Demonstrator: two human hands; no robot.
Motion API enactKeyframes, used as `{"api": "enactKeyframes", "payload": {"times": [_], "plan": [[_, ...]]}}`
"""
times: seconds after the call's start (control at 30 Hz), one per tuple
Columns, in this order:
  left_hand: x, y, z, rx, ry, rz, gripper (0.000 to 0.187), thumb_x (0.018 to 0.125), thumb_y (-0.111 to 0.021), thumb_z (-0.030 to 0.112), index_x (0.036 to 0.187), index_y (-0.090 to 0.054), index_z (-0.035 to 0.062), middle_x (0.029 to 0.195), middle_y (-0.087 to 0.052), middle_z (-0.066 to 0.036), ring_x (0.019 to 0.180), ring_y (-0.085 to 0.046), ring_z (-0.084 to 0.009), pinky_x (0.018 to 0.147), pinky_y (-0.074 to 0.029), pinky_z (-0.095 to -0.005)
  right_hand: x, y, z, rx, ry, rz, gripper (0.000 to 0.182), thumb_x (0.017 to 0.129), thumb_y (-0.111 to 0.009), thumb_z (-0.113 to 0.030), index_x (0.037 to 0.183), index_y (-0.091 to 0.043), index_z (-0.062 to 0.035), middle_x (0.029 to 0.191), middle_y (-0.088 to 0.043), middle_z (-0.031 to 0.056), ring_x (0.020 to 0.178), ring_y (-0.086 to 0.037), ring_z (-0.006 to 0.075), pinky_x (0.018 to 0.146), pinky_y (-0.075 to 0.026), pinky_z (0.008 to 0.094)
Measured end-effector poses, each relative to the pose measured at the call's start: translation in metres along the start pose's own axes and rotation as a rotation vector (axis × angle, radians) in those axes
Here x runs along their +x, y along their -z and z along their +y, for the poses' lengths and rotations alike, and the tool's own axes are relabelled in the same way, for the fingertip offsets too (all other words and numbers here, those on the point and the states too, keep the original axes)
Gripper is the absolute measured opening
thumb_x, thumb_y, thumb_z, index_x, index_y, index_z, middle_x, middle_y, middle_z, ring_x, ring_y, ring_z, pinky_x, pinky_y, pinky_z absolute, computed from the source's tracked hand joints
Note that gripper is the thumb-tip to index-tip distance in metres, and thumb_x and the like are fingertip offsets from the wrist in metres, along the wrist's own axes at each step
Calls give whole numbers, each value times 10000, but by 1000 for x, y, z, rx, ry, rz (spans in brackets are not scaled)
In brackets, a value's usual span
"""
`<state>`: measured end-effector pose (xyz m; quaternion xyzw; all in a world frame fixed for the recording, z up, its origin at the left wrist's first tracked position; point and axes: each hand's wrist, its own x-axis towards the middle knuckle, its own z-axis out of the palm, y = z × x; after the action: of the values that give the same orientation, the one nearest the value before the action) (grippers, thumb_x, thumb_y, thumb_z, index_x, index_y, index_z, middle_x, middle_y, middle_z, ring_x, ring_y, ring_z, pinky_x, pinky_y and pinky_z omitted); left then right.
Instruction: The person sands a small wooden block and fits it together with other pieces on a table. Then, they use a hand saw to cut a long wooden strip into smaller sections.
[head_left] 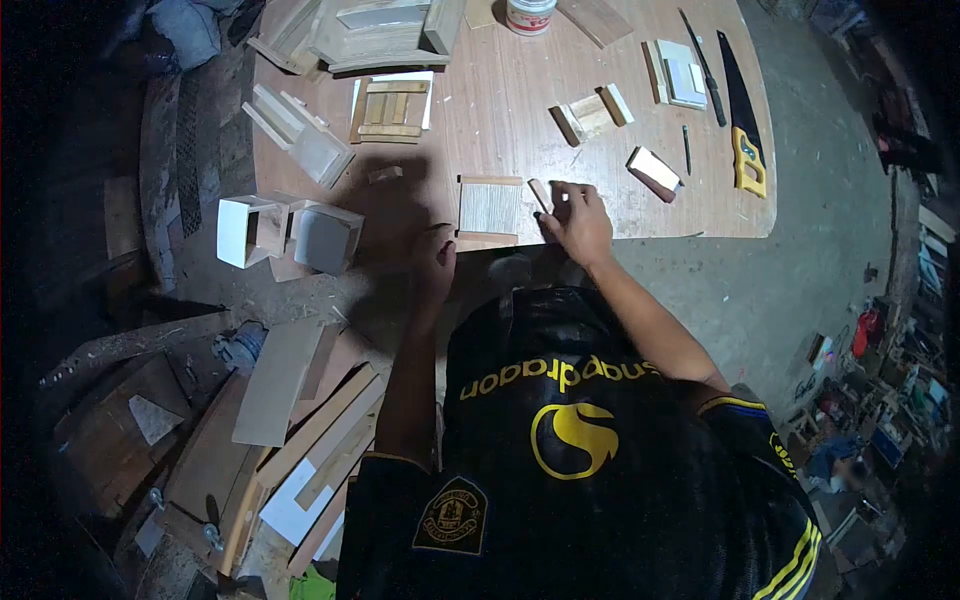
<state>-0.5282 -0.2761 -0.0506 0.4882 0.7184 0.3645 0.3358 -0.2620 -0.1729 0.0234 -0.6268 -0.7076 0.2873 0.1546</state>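
Head view of a person at the near edge of a wooden table (520,110): the right hand (578,222) pinches a small wooden strip (540,194) between its fingertips, holding it against the right side of a square wooden panel (490,208) that lies at the table's near edge. The left hand (432,262) rests at the panel's lower left corner with fingers curled loosely, and whether it grips anything cannot be told. Farther across the table lie a slatted wooden frame (392,108), a small wooden block (654,168) and, at the right edge, a yellow-handled handsaw (742,110); two open white boxes (288,232) sit off the left edge.
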Motion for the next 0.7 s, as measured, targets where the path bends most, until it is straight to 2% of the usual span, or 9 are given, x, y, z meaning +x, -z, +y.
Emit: {"api": "enactKeyframes", "payload": {"times": [0.07,0.1,0.2,0.3,0.37,0.43,0.7], "plan": [[8,8,20,180,-336,-33,271,835,-654,19,1105,-653,34,1019,-622,-155,932,-617,-327,853,-499,-402,-6,3,-7,46,200,-46,454,772,-773,-255,1173,-618,-110,1065,-612,139,949,-625,335,804,-525,429],[10,8,22,171,-339,-30,271,835,-654,19,1105,-653,34,1019,-622,-155,932,-617,-327,853,-499,-402,-10,1,-7,34,250,-148,461,755,-784,-244,1166,-621,-111,1073,-606,130,963,-621,329,808,-523,428],[15,13,27,124,-401,-77,313,784,-672,2,1095,-652,36,998,-619,-159,956,-596,-350,866,-488,-418,-21,0,-14,-80,341,-250,480,731,-793,-275,1150,-627,-109,1065,-605,110,962,-624,313,818,-523,414],[18,17,28,208,-392,-157,380,770,-704,25,1143,-632,18,1045,-628,-171,985,-606,-349,862,-482,-409,-22,-11,-16,-116,401,-196,477,721,-795,-270,1134,-629,-99,1050,-607,98,957,-625,304,825,-521,405],[21,19,29,259,-471,-167,329,762,-709,54,1085,-651,43,1013,-635,-130,958,-611,-317,852,-488,-416,-22,-14,-17,-104,403,-188,449,743,-784,-290,1125,-623,-117,1015,-610,96,939,-628,303,792,-524,415],[21,20,32,289,-473,-186,323,763,-711,63,1080,-652,45,1012,-637,-123,960,-612,-313,851,-488,-417,-23,-16,-20,-141,408,-155,410,729,-780,-253,1082,-636,-102,1021,-617,83,951,-630,282,805,-520,393],[29,20,40,344,-452,-233,309,769,-704,79,1073,-649,66,1020,-642,-113,958,-620,-305,844,-502,-412,-22,-27,-17,-137,416,-105,364,726,-765,-230,1048,-638,-119,965,-628,60,904,-633,263,780,-509,392]]}}
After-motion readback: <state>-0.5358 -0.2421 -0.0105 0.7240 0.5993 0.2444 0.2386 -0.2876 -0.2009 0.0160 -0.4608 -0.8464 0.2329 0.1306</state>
